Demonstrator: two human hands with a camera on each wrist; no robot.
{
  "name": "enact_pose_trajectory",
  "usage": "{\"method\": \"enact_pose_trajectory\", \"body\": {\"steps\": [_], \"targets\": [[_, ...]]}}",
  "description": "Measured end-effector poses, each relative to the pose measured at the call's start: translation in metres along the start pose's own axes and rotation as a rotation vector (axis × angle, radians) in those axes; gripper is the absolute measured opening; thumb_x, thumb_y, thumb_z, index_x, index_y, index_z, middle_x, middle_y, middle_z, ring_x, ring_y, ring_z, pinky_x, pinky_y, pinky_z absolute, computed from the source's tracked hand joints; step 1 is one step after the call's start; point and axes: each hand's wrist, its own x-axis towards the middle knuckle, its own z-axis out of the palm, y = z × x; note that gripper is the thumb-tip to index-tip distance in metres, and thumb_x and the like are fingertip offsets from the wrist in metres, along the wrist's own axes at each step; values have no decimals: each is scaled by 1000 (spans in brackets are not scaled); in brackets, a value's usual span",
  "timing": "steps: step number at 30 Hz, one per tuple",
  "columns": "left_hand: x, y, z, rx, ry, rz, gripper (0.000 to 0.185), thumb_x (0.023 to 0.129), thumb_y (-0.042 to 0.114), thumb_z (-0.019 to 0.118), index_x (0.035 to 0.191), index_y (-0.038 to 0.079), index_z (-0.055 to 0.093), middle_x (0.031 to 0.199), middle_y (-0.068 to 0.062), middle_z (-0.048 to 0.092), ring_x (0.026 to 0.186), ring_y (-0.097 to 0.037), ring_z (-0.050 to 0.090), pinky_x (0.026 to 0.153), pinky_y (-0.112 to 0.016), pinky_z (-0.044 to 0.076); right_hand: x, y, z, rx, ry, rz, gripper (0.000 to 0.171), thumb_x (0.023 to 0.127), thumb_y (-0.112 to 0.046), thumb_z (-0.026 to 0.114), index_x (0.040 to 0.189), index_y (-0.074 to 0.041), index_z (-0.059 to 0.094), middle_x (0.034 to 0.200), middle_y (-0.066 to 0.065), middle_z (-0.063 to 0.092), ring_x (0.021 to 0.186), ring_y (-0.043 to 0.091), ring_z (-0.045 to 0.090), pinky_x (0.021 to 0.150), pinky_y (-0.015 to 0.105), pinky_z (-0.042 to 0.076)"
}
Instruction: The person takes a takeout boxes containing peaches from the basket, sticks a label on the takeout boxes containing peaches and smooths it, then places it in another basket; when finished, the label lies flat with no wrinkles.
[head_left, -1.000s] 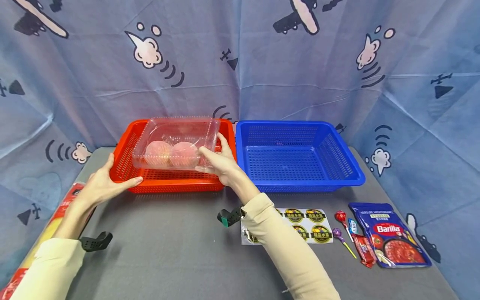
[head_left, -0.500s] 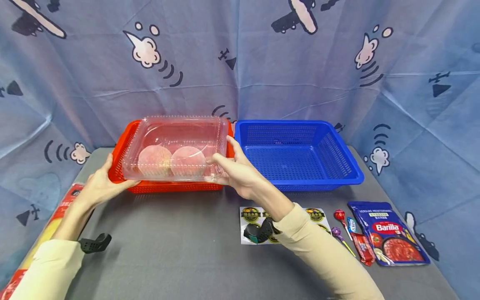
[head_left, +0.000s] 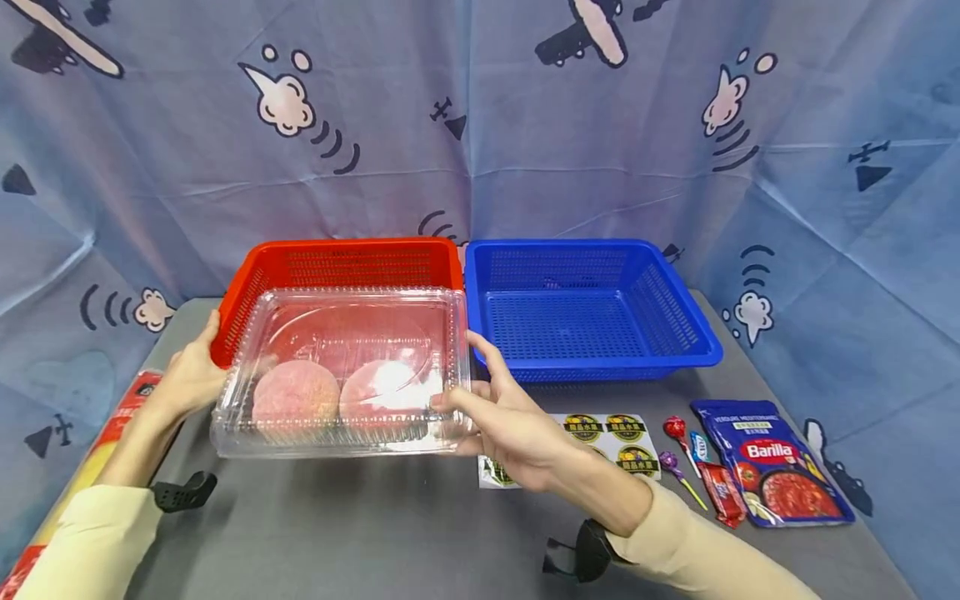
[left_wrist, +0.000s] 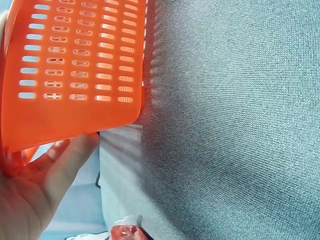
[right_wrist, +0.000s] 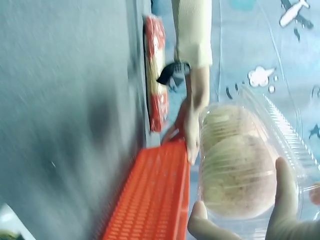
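Above the grey surface [head_left: 315, 533], right hand [head_left: 513, 425] clamps its fingers [head_left: 467, 404] on clear clamshell [head_left: 339, 350] with two peaches [head_left: 296, 396]; left hand [head_left: 191, 377] grips red basket [head_left: 352, 267].

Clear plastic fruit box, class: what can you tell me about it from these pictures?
The clear plastic fruit box is rectangular and see-through, with a ribbed rim, rounded corners and glare on top. Its plastic looks thin and glossy; whether it is latched cannot be told. Two pinkish peaches sit side by side toward its near edge. The right hand grips its right end, thumb on top. Held aloft, it partly hides the red basket in the head view; whether they touch is unclear.
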Motion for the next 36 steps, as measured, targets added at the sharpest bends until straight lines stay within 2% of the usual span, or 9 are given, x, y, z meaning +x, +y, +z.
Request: {"method": "enact_pose_trajectory", "body": {"steps": [3, 6, 12, 18, 23, 27, 32, 35, 36], "targets": [[0, 1, 1, 5, 8, -14, 125, 87, 59, 71, 160, 0, -11, 145, -49, 36, 127, -67, 44, 99, -74, 43, -10, 10, 0, 4, 4, 5, 90, 91, -12, 61, 159, -40, 10, 115, 11, 55, 88, 16, 61, 69, 25, 53], [0, 0, 2, 5, 20, -11, 123, 88, 57, 71, 160, -1, -10, 142, -51, 39, 124, -65, 49, 97, -71, 45, -17, 20, 0, 15, 1, 6, 92, 89, -12, 62, 159, -41, 9, 122, 14, 53, 93, 17, 62, 71, 27, 55], [-2, 2, 2, -10, 27, -17, 122, 89, 58, 70, 160, -1, -9, 147, -49, 37, 124, -60, 50, 94, -68, 47, -20, 46, 0, 2, 8, 26, 97, 87, -12, 66, 160, -42, 8, 132, 19, 46, 93, 15, 64, 63, 26, 52], [-3, 4, 2, -28, 12, -36, 124, 88, 63, 70, 161, 3, -11, 144, -46, 43, 126, -59, 51, 93, -67, 48, -14, 67, 0, 1, 26, 75, 101, 84, -12, 69, 161, -41, 10, 135, 20, 41, 89, 14, 60, 61, 23, 51], [-3, 5, 3, -29, 3, -47, 125, 88, 64, 69, 161, 4, -13, 146, -47, 40, 128, -60, 49, 94, -68, 47, -5, 81, -4, 45, 21, 87, 103, 84, -8, 68, 161, -38, 7, 132, 21, 42, 89, 15, 63, 67, 26, 58], [-4, 5, 4, -31, 10, -52, 126, 87, 65, 69, 161, 3, -12, 149, -47, 36, 130, -61, 46, 97, -70, 45, 3, 90, -8, 63, 20, 90, 101, 86, -6, 65, 162, -34, 4, 137, 26, 37, 92, 18, 63, 71, 28, 61], [-4, 6, 5, -27, 20, -56, 126, 87, 67, 68, 161, 4, -12, 149, -46, 37, 130, -61, 47, 98, -70, 45, 8, 94, -13, 23, 5, 97, 101, 86, -7, 64, 162, -31, 2, 137, 25, 35, 91, 19, 62, 65, 24, 57], [-4, 6, 4, -28, 20, -56, 126, 87, 67, 68, 161, 4, -12, 147, -47, 39, 128, -61, 48, 96, -69, 45, 9, 93, -15, -34, -5, 88, 102, 88, -9, 69, 162, -29, 2, 141, 28, 35, 91, 20, 65, 67, 28, 59], [-4, 5, 4, -28, 20, -57, 125, 87, 66, 68, 161, 4, -11, 147, -47, 39, 128, -61, 48, 96, -69, 45, 9, 93, -15, -59, -5, 87, 103, 88, -11, 72, 162, -28, 2, 144, 30, 32, 85, 19, 65, 68, 29, 58]]}}
